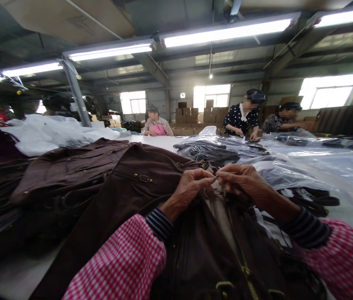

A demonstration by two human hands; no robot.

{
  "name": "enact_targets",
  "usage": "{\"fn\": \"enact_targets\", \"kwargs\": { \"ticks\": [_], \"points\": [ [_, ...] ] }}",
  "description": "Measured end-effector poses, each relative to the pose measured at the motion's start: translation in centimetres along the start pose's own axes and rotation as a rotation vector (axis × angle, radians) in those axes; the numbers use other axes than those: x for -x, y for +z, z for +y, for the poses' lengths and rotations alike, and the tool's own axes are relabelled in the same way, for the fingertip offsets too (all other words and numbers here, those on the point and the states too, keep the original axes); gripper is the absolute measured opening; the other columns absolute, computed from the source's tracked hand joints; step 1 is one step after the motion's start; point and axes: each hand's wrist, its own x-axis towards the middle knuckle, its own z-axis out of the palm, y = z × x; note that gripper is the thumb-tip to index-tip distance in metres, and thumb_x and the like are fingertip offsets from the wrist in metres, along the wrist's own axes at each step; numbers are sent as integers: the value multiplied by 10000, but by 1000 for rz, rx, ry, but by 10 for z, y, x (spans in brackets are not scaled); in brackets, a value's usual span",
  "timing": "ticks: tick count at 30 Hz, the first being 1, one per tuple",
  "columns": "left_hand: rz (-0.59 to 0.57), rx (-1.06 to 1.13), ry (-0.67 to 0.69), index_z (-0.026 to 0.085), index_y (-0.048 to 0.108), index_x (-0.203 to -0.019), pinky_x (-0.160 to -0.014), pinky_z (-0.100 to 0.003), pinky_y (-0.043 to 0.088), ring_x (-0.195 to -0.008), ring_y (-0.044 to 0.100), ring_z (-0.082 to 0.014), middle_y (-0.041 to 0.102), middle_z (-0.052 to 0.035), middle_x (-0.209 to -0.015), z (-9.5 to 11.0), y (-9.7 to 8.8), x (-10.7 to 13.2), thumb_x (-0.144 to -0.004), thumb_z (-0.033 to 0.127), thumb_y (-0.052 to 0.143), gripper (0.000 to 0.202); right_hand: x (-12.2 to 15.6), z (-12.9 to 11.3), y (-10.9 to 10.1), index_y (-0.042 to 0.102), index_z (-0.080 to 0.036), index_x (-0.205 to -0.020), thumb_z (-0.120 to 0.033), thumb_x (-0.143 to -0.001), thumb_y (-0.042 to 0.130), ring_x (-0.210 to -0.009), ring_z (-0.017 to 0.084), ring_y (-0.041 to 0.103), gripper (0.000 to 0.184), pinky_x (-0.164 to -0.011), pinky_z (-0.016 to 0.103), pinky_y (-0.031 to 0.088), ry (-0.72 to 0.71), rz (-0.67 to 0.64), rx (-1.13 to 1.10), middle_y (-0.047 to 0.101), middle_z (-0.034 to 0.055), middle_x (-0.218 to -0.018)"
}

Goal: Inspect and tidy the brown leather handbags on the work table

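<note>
Both my hands meet over the top of a dark brown bag (191, 233) with brass-coloured zips and buckles. My left hand (191, 183) is pinched, thumb against forefinger, on something small that I cannot make out. Close against it, my right hand (241, 181) pinches at the same spot. Beneath the fingers the bag's zipped opening shows a beige lining (221, 216). A brass zip (246, 271) runs down toward me along the bag. To the left lies more brown material with a small brass buckle (144, 178).
Several brown bags (66, 171) pile up at the left, with crumpled white plastic (54, 133) behind them. Plastic-wrapped dark goods (214, 146) lie ahead on the white table (160, 141). Co-workers stand across it, and cardboard boxes (187, 118) are stacked at the back.
</note>
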Motion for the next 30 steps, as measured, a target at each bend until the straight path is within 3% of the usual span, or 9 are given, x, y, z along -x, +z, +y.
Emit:
{"fn": "enact_targets", "kwargs": {
  "ticks": [5,14,22,30],
  "points": [
    [11,7,-3,123,754,-830,-678,-253,434,-646,576,-121,684,-21,-693,2,0,0,-789,384,780,266,0,1,0,712,-157,-750,-458,-713,855,-417,61,455,336,-398,196,309,0,22,2,644,-10,-564],
    [-29,-78,30,136,762,-821,-682,-251,435,-660,573,-127,674,-14,-687,1,-2,0,-809,370,759,234,3,0,1,703,-164,-736,-471,-680,870,-455,89,509,354,-418,215,318,-19,24,54,647,-7,-590],
    [-80,-134,50,139,768,-835,-646,-246,437,-631,566,-122,663,-9,-680,-1,-6,-1,-816,335,760,197,4,5,-1,713,-157,-740,-387,-714,846,-452,70,508,267,-434,202,316,8,-53,71,649,-18,-594],
    [-87,-156,54,142,765,-844,-665,-240,436,-665,572,-122,667,-10,-705,-3,-8,-1,-829,356,757,215,6,7,-2,713,-153,-750,-414,-683,874,-425,68,475,314,-419,198,298,2,14,21,628,-22,-538]
  ]
}}
